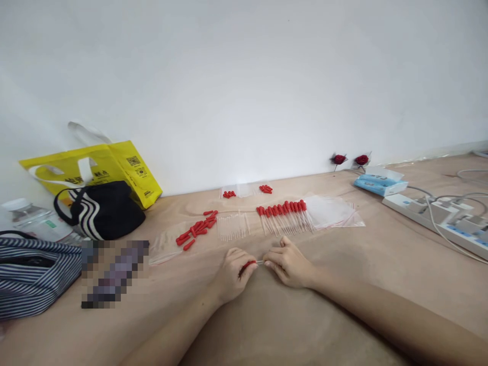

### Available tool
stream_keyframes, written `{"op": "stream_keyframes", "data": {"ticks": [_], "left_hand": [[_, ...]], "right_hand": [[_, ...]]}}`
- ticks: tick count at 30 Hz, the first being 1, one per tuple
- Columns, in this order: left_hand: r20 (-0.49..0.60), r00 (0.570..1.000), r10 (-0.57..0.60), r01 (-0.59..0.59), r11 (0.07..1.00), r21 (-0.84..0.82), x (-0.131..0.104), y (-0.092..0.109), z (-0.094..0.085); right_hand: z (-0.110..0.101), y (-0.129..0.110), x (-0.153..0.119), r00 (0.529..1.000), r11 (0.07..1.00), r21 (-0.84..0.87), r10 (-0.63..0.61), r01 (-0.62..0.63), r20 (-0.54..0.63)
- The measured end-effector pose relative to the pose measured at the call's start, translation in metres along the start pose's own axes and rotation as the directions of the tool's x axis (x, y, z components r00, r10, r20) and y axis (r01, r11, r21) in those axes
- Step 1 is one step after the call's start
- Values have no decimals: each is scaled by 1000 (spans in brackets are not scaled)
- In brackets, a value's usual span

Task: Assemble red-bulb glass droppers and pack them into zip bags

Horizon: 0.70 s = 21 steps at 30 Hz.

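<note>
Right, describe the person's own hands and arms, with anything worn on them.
The left hand and right hand are bare, with no gloves. The left forearm and right forearm show no sleeves, watch or bracelet within the picture. A small spot marks the left forearm. Some fingers are partly hidden, so rings cannot be ruled out.

Tube row [233, 226]: on the table [381, 264]
Loose bulbs [200, 226]: left of tube row
Capped droppers [286, 208]: right of tube row
Rear bulbs [229, 194]: behind tube row
Left hand [236, 272]: before tube row
Right hand [288, 264]: before tube row, rightward
Shopping bag [114, 163]: behind tube row, leftward
Power strip [455, 231]: well right of tube row
</note>
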<state>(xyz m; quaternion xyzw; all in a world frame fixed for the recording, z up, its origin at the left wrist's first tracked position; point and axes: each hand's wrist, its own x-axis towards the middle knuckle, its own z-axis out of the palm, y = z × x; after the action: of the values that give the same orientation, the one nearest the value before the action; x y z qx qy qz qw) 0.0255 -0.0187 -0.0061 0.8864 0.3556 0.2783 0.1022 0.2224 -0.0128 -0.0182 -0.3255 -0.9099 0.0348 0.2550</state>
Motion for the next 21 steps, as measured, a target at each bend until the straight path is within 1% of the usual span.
{"op": "stream_keyframes", "data": {"ticks": [3,6,8,9,10,11,12,13,14,15,17,18,20,21], "left_hand": [[19,998,-55,54,998,43,1,-3,-3],[15,998,-60,59,996,72,0,-9,-6],[-42,996,-82,87,989,118,-3,-16,-10],[-95,989,-114,129,978,165,-4,-20,-14],[-159,974,-162,196,954,225,-5,-25,-18],[-230,947,-224,287,912,294,-6,-30,-24],[-301,908,-290,390,847,360,-7,-36,-31],[-358,861,-361,493,765,414,-8,-40,-38],[-374,823,-428,565,684,461,-9,-44,-45],[-367,791,-490,611,608,506,-11,-48,-52],[-321,746,-583,635,479,606,-14,-51,-65],[-296,728,-619,628,427,651,-15,-52,-69],[-258,693,-674,608,352,711,-18,-54,-75],[-245,676,-695,604,333,724,-20,-56,-76]], "right_hand": [[-5,-3,5,1000,998,-66,10,-10,-9],[-7,-7,8,1000,994,-105,3,-2,8],[-7,-6,10,999,994,-103,39,-37,9],[-7,-3,12,996,992,-92,86,-86,-6],[-6,1,15,988,985,-72,154,-156,-32],[-7,7,19,969,969,-45,239,-242,-65],[-7,15,23,937,941,-14,335,-338,-99],[-7,22,28,894,903,17,429,-430,-130],[-7,30,34,846,859,41,509,-510,-158],[-7,37,40,799,817,52,574,-575,-181],[-6,48,51,724,746,38,657,-665,-212],[-4,51,55,701,721,16,678,-692,-219],[1,54,62,681,691,-42,698,-721,-221],[4,55,64,678,681,-72,703,-729,-215]]}}
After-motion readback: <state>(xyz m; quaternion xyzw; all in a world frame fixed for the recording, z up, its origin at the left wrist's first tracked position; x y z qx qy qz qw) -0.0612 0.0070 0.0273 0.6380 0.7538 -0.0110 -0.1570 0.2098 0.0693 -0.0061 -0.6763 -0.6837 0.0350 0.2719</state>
